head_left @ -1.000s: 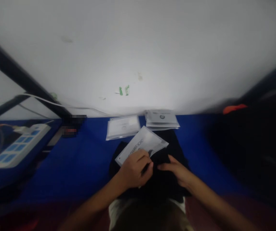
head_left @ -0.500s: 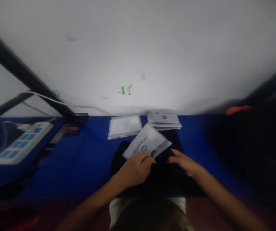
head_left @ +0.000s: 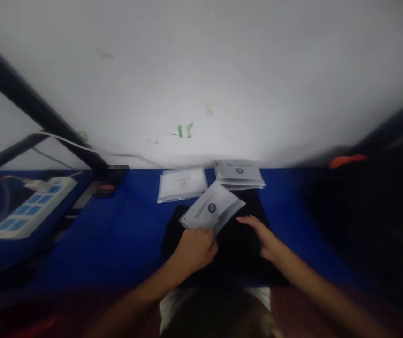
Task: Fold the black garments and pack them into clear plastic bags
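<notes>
Since half a second ago, the left hand (head_left: 197, 248) has shifted a little to the left, and the right corner of the flat, translucent white plastic pouch with dark print (head_left: 210, 204) has also moved left. The left hand is curled closed on the near edge of this pouch, which stays tilted above the soft-looking black item (head_left: 254, 206); holding it so low probably leaves its printed face and far edges free. The right hand (head_left: 262, 234) is partly open, one finger stretched toward the pouch but apart from it; whether it pinches the black item I cannot tell. Farther back, similar whitish pouches lie in a left pile (head_left: 182, 183) and a right pile (head_left: 239, 172), perhaps put there to be out of the way. The far side is limited by the white wall (head_left: 201, 70); the blue counter (head_left: 124, 234) offers bare room at left, before the white power strip (head_left: 34, 209).
</notes>
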Demonstrator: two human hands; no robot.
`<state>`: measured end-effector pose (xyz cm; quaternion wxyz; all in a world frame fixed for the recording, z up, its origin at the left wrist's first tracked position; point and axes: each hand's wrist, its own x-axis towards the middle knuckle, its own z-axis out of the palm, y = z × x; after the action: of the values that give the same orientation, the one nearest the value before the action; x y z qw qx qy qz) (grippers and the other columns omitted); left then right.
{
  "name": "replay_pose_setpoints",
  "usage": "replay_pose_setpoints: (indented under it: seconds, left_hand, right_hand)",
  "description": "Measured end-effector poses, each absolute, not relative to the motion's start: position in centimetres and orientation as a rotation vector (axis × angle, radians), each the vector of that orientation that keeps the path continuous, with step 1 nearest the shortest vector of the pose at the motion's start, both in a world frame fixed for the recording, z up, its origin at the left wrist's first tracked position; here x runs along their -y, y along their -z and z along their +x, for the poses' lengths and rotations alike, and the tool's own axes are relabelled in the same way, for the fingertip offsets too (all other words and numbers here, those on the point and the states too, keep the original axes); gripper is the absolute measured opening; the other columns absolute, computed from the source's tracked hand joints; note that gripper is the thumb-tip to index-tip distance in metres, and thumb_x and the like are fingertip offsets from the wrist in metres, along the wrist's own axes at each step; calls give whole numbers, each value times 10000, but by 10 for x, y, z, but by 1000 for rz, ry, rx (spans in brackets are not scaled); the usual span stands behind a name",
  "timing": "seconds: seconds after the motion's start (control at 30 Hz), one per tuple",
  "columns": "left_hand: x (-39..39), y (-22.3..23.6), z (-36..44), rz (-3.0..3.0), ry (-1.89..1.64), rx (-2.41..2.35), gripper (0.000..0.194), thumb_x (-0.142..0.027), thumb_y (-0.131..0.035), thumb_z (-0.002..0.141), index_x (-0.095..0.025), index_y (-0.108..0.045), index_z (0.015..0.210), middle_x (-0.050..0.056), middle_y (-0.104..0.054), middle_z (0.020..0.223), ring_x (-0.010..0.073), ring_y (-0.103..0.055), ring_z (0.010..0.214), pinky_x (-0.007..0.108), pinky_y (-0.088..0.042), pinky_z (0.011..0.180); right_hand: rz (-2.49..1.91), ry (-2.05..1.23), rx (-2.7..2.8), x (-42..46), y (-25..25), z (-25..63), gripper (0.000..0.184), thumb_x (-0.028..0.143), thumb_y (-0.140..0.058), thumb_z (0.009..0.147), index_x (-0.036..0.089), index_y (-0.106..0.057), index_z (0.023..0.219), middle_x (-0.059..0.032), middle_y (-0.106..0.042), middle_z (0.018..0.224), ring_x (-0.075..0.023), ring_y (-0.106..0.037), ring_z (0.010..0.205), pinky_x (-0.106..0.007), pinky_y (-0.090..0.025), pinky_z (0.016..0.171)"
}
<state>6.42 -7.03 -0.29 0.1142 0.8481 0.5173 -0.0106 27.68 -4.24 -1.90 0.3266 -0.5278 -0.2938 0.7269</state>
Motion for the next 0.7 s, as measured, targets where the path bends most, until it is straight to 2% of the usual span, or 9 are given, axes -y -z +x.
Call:
replay_pose_setpoints:
  seconds: [0.17, 0.33, 0.5, 0.7]
  left_hand:
    - [69, 3, 64, 2502, 75, -1465, 157, -141, -528, 762, -136, -646, 865, 116, -703, 807, 281, -683, 752, 353, -506, 610]
    - [68, 5, 65, 2570, -10, -1438, 117, -181, -535, 792, -147, -637, 837, 100, -691, 791, 278, -676, 752, 367, -515, 618]
    - [70, 8, 65, 2643, -203, -1373, 192, -231, -482, 880, -155, -628, 780, 75, -672, 720, 228, -660, 673, 328, -496, 590]
    - [70, 5, 65, 2639, -123, -1364, 203, -211, -446, 909, -152, -618, 818, 62, -684, 756, 217, -664, 683, 303, -477, 567]
  right_hand:
    - [-1210, -2176, 651, 52, 17, 270, 403, 200, -834, 608, 174, -639, 959, -30, -732, 837, -212, -717, 786, -337, -568, 777]
    - [-1248, -2127, 845, 49, 13, 269, 434, 98, -814, 559, 173, -663, 959, -6, -735, 823, -203, -709, 810, -303, -554, 750]
    - [-1373, -1982, 822, 41, 20, 268, 273, 73, -678, 606, 182, -642, 854, 17, -709, 703, -180, -685, 680, -274, -537, 640]
    - [-1253, -1900, 500, 36, 25, 261, 349, 87, -665, 646, 210, -600, 966, 3, -711, 720, -201, -701, 663, -298, -565, 593]
